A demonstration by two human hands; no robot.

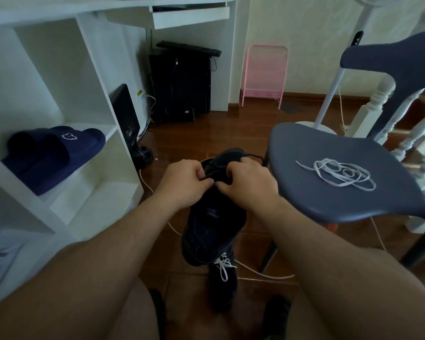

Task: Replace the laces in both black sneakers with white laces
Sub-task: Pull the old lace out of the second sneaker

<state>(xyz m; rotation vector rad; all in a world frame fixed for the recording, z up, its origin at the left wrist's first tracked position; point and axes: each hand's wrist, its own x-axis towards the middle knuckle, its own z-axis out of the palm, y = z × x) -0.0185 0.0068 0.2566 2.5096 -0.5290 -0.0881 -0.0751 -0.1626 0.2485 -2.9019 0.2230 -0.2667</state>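
Observation:
A black sneaker [214,224] is held up in front of me, toe end pointing down toward the floor. My left hand [184,182] and my right hand [245,182] are both at its upper part, fingertips pinching its black lace [212,175]. A strand of that black lace [254,157] loops out past my right hand. Below it on the floor stands the second black sneaker [222,285], laced with a white lace [223,266]. A loose white lace [341,174] lies in a tangle on the grey chair seat [312,192] to my right.
White shelving [59,119] stands at left holding dark blue slippers [54,153]. A black computer tower [179,84] sits under the desk, a pink rack [264,74] against the wall. A white cable [260,273] runs across the wooden floor. A white railing [378,104] is behind the chair.

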